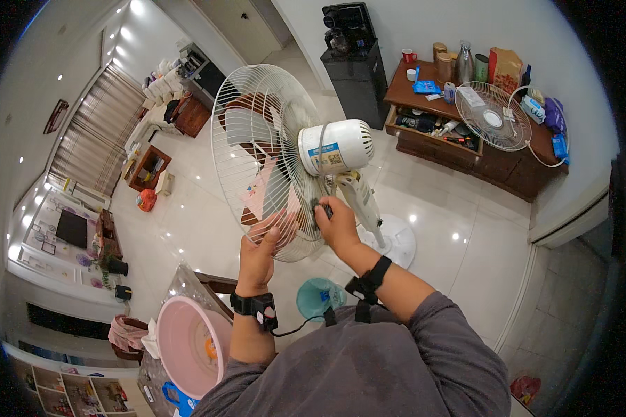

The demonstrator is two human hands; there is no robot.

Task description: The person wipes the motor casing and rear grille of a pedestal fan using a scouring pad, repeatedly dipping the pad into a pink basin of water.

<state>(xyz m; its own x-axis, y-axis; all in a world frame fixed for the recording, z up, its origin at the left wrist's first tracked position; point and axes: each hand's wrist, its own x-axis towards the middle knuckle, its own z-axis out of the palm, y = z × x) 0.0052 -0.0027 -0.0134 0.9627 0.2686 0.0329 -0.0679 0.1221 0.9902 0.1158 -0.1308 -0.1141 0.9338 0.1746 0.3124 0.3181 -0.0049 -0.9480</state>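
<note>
A white pedestal fan stands before me, its round base [394,242] on the tiled floor and its motor housing [339,146] facing right. The wire rear guard [224,156] tilts to the left, with grey blades [276,190] seen through it. My left hand [261,250] is at the guard's lower edge, fingers behind the wires. With my right hand [339,224] I hold a small dark object [327,210], perhaps a brush or cloth, against the back of the guard below the motor. A detached front guard [480,125] lies on the wooden cabinet at the right.
A pink basin [167,344] rests on a plastic-covered table at lower left. Between my arms and the fan stands a teal bucket [308,297]. The wooden cabinet [422,99] has an open drawer [433,135] of odds and ends. A black drinks machine [352,68] stands beside it.
</note>
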